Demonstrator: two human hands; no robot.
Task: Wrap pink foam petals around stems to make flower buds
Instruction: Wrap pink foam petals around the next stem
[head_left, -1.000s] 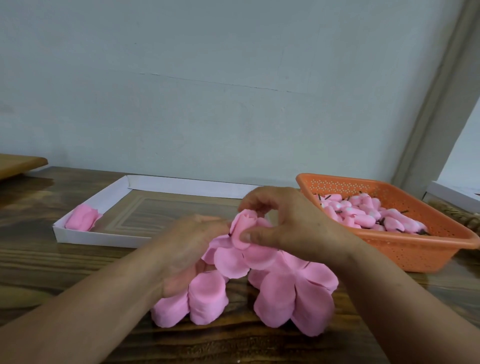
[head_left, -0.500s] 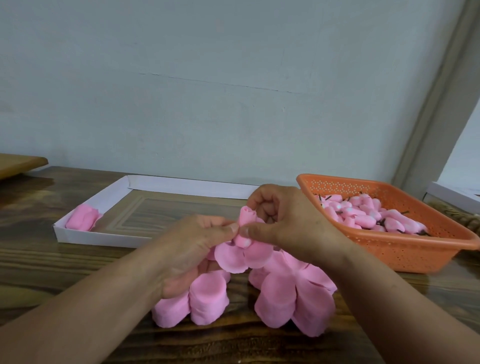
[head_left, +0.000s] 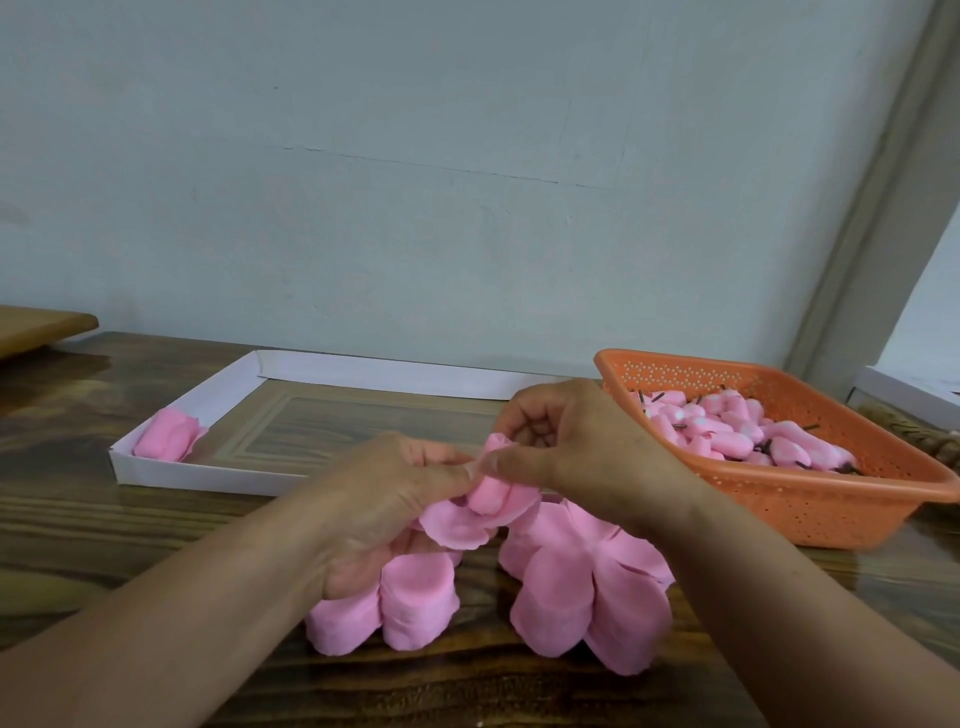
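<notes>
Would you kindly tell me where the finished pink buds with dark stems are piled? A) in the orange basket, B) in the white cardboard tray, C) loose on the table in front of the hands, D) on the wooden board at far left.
A: the buds with dark stems lie heaped inside the orange basket at right; the white tray holds only a stack of petals.

Two hands meet at centre, thumbs tip to tip.
The left hand (head_left: 384, 499) and right hand (head_left: 576, 447) both curl their fingers in a pinching grip, forearms reaching in from below.
</notes>
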